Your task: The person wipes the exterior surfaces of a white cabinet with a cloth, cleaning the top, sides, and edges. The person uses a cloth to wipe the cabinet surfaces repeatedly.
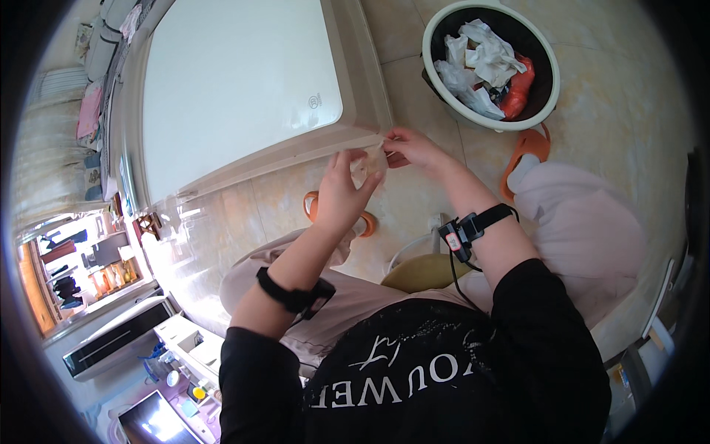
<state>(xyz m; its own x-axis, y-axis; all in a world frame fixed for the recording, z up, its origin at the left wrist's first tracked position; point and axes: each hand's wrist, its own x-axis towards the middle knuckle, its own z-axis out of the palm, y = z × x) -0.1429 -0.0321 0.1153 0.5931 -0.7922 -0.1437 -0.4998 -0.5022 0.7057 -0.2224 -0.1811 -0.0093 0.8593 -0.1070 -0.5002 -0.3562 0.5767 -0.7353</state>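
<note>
A small piece of thin, translucent plastic [376, 161], perhaps a small bag, is held between my two hands near the table's corner. My left hand [348, 186] curls around its left side, with the thumb pointing up toward the plastic. At its upper right edge, the fingertips of my right hand [415, 149] pinch it. Just beyond my hands is the rounded corner of a glossy white tabletop [238, 77] with a cream rim [355, 66]. My fingers partly hide the plastic, and whether anything is inside it I cannot tell.
A round trash bin [546, 47] with a pale rim stands on the tiled floor [604, 94], holding crumpled white and red plastic [518, 91]. Orange slippers [530, 147] are on my feet below. An olive seat [419, 273] shows between my legs. Cabled devices [459, 236] are strapped to both arms.
</note>
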